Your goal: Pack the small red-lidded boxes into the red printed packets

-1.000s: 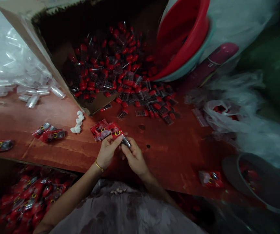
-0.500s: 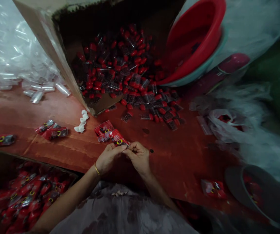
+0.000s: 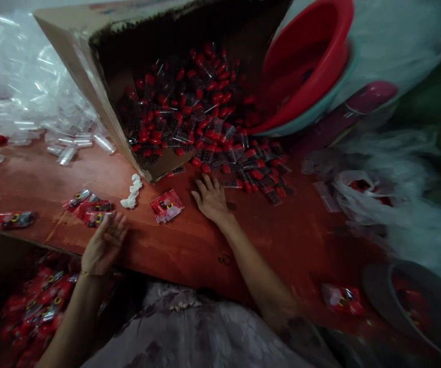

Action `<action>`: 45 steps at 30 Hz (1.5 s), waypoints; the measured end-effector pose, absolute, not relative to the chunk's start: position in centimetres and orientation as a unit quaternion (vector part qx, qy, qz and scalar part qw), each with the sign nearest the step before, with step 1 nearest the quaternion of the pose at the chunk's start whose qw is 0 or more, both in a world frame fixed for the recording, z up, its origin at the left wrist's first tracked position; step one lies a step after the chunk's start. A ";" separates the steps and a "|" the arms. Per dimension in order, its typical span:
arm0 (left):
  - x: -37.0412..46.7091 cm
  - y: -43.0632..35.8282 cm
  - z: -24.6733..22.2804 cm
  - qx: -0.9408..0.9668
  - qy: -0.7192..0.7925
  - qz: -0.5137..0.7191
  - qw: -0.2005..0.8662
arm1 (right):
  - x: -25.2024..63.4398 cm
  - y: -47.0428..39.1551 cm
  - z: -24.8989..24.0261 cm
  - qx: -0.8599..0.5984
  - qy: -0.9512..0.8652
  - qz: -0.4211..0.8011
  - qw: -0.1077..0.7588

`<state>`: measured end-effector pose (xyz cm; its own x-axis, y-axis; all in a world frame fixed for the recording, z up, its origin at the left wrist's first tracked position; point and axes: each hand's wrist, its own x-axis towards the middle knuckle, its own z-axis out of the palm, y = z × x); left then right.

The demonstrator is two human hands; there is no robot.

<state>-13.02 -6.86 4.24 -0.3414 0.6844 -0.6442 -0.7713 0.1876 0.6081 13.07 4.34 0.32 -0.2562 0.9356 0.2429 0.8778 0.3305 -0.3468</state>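
Observation:
My left hand (image 3: 106, 243) is open, palm turned partly up, its fingertips beside several filled red packets (image 3: 93, 207); whether they touch cannot be made out. My right hand (image 3: 212, 199) lies open with fingers spread at the near edge of a pile of small clear tubes with red caps (image 3: 216, 135). Its fingers cover the spot where a tube lay. Between my hands rests a stack of flat red packets (image 3: 167, 205).
A cardboard box (image 3: 116, 117) lies on its side, the pile spilling out. Nested basins (image 3: 343, 56), a spray can (image 3: 362, 110) and plastic bags (image 3: 400, 194) stand right. Clear empty tubes (image 3: 40, 97) heap at the left. A box of filled packets (image 3: 47, 291) sits below the table edge.
My hands have parted. The red packet they held now appears with the group at the left, by my left hand. My right hand has moved forward to the pile.

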 end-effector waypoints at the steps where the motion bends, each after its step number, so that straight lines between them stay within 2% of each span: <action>1: -13.7 -6.9 4.3 -0.054 0.504 0.650 0.567 | 13.6 4.2 0.0 -0.564 -0.798 0.074 0.200; 4: -13.6 -7.6 4.3 -0.033 0.502 0.625 0.596 | 15.4 1.7 -0.5 -0.540 -0.811 0.095 0.204; 7: -11.0 -7.7 3.9 0.100 0.589 0.553 0.581 | 17.2 -1.9 -0.4 -0.521 -0.820 0.125 0.200; 10: -8.1 -6.1 3.5 0.392 0.643 0.514 0.411 | 18.1 -4.7 -0.4 -0.525 -0.815 0.124 0.213; 13: -6.7 -3.5 2.8 0.626 0.634 0.388 0.236 | 17.9 -6.3 -0.6 -0.541 -0.800 0.091 0.243; 16: -6.3 -1.6 1.8 0.703 0.642 0.258 0.164 | 17.3 -6.9 -0.7 -0.545 -0.789 0.070 0.275; 18: -6.2 -1.0 1.2 0.712 0.653 0.215 0.143 | 17.0 -7.0 -0.7 -0.542 -0.783 0.063 0.297; 21: -6.1 -0.9 0.6 0.712 0.661 0.205 0.117 | 16.8 -7.0 -0.4 -0.534 -0.776 0.056 0.332; 25: -5.9 -1.2 0.7 0.706 0.655 0.255 0.087 | 16.1 -7.0 0.9 -0.530 -0.750 0.071 0.389; 32: -3.2 -3.6 4.1 0.728 0.591 0.348 0.017 | 12.0 -5.3 3.0 -0.526 -0.629 0.348 0.455; 34: -2.2 -4.4 4.8 0.729 0.576 0.369 0.039 | 10.9 -4.5 2.9 -0.520 -0.589 0.389 0.481; 36: -1.6 -4.9 5.0 0.692 0.582 0.413 0.106 | 10.4 -4.1 2.7 -0.533 -0.559 0.389 0.502; 39: -1.3 -5.4 4.6 0.544 0.598 0.484 0.336 | 10.5 -4.3 2.4 -0.563 -0.551 0.340 0.514; 42: -1.0 -6.0 4.0 0.351 0.559 0.476 0.582 | 10.7 -5.0 2.3 -0.562 -0.585 0.288 0.508; 45: -0.3 -6.5 3.9 0.250 0.528 0.504 0.637 | 10.5 -5.5 2.2 -0.546 -0.628 0.244 0.498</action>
